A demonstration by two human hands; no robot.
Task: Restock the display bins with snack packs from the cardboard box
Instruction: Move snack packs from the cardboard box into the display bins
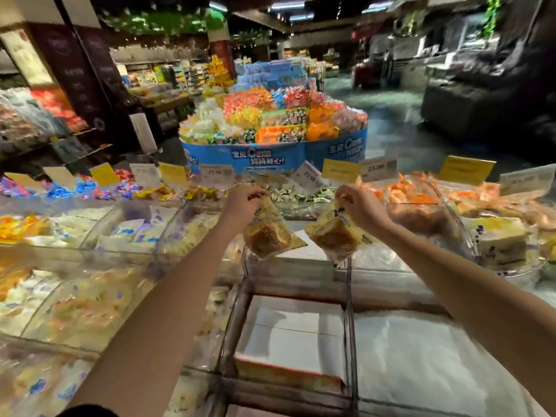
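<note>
Two bare forearms reach forward over the cardboard box [288, 341], which sits low between clear dividers with its pale top showing, within easy reach of both hands. At left, display bins [96, 233] already hold pale and yellow packs. Left hand [245, 203] pinches the top seal of a snack pack [269, 236], fingers curled round it, so it hangs free above the middle bin. A second pack [334, 236] dangles the same way from right hand [361, 210], probably so both drop in together. Further right, orange packs fill another bin [454, 218].
</note>
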